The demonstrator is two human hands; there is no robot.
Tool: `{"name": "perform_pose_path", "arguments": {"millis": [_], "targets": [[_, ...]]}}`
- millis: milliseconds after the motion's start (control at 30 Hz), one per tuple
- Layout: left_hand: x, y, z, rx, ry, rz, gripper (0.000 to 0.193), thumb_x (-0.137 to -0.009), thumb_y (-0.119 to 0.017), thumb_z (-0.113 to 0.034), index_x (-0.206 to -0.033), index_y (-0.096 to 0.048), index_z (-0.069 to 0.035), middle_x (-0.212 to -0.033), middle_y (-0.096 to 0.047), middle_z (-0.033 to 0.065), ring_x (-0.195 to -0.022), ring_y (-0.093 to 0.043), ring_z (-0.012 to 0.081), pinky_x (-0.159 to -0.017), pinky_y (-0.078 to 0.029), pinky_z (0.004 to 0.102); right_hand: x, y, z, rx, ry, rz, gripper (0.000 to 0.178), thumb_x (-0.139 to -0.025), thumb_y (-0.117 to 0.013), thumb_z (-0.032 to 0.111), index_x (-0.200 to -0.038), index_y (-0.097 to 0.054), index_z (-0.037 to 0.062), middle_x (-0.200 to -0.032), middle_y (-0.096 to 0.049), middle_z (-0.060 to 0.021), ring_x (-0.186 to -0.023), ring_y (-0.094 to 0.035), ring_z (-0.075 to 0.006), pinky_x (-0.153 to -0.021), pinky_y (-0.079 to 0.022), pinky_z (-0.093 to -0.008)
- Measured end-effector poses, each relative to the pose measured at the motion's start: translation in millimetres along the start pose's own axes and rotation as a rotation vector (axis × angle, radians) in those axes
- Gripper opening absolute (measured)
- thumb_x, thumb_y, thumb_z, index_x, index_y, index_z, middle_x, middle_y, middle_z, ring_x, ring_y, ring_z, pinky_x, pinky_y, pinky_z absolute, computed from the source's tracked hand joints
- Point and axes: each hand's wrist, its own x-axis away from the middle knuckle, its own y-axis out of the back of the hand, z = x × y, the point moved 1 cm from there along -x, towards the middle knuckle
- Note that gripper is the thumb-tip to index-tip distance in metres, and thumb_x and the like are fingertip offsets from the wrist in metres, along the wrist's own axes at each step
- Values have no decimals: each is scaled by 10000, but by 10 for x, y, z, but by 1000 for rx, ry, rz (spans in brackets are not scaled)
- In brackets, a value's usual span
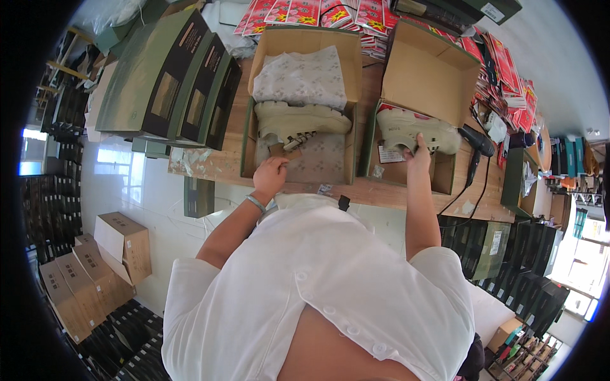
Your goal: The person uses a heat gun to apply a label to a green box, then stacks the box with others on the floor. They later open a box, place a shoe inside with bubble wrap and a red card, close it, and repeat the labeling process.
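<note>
In the open green shoebox [246, 143] at the centre, a beige lace-up shoe [305, 119] lies on its side over patterned tissue paper [304, 75]. A small brown card [284, 152] sits by its laces. My left hand [270, 176], with a band on its wrist, is at this box's front edge just below the card. Its fingers are curled together, and what they pinch, if anything, is hidden. To the right, my right hand [417, 154] grips the opening of a second beige shoe [416, 129], which lies in another open shoebox [443, 174].
Closed green shoeboxes [149, 76] are stacked at the table's left. Red printed packets [508, 70] are piled along the back and right. A black hair dryer [476, 143] with a trailing cord lies right of the second box. Brown cartons [121, 244] stand on the floor at left.
</note>
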Motion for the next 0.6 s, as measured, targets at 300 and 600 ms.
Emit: {"name": "perform_pose_path", "arguments": {"millis": [300,600], "targets": [[24,37,244,573,-147,-290,181,-829,-467,73,-954,-547,-31,-1037,-617,133,-958,-605,233,-840,-492,328,1738,-1084,1097,935,497,867,640,-709,-826,117,-1255,-531,-40,-1141,-629,-109,-1060,-601,-202,-941,-466,-329],[144,481,80,1046,222,-722,199,-999,-379,-73,-1170,-462,-11,-1242,-537,147,-1088,-545,214,-991,-423,346,1541,-2203,-420,1745,480,1714,732,-646,-854,344,-1271,-595,63,-1244,-630,-137,-1149,-586,-315,-957,-459,-383]]}}
